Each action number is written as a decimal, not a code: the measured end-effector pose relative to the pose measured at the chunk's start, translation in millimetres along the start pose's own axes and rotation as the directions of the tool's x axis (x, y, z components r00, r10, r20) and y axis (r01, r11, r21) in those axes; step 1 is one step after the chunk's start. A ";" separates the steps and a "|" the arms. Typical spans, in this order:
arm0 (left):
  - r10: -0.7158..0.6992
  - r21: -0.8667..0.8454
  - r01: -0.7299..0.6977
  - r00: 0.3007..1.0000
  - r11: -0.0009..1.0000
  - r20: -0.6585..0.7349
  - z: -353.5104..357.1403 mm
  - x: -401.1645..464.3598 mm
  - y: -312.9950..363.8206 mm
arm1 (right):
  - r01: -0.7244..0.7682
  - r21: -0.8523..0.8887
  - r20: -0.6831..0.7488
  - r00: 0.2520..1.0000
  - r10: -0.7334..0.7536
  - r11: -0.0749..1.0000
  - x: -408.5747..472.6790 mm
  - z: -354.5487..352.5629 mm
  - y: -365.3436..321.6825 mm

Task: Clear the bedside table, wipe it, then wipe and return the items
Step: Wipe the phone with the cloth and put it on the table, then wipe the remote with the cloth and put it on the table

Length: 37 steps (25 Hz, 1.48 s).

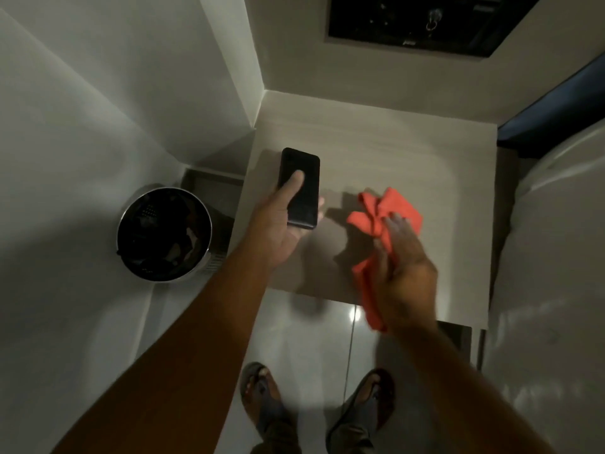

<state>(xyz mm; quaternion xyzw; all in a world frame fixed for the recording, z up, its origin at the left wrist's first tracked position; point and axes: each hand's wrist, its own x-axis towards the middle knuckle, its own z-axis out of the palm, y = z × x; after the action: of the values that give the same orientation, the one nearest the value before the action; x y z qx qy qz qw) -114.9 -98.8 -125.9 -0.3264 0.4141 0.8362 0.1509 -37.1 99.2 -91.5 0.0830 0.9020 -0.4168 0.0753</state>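
Note:
I look down on the beige bedside table (376, 152). My left hand (278, 224) grips a black phone (306, 178) over the table's left side, thumb across its dark screen. My right hand (402, 267) holds a crumpled orange cloth (383, 211) above the table's front right part. One end of the cloth bunches ahead of my fingers and the other end hangs down past the table's front edge. The rest of the tabletop shows bare.
A round metal bin (163, 234) with dark contents stands on the floor left of the table. White bedding (556, 257) borders the table on the right. A dark wall panel (422, 21) sits above the table. My sandalled feet (314, 404) stand on glossy tiles.

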 end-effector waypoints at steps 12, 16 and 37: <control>0.585 0.981 -0.017 0.805 0.191 -0.100 -0.1 18.9 -2.2 | 0.079 -0.491 0.021 0.997 -0.079 0.868 61.4 3.9 38.0; 0.647 0.990 0.097 0.749 0.104 -0.141 -2.2 19.5 -15.4 | 0.103 -0.511 0.027 0.994 -0.104 0.853 62.5 2.5 38.6; -0.193 0.448 -0.866 0.490 -0.222 0.850 319.9 -237.5 -244.4 | -0.648 0.322 -0.649 0.379 0.659 0.690 -167.4 -315.2 139.5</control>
<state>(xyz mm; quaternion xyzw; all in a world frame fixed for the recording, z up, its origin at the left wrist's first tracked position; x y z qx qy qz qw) 54.3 307.9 30.3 0.3978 0.8493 0.2979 0.1783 134.7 414.7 41.7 0.5888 0.7431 -0.2903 -0.1298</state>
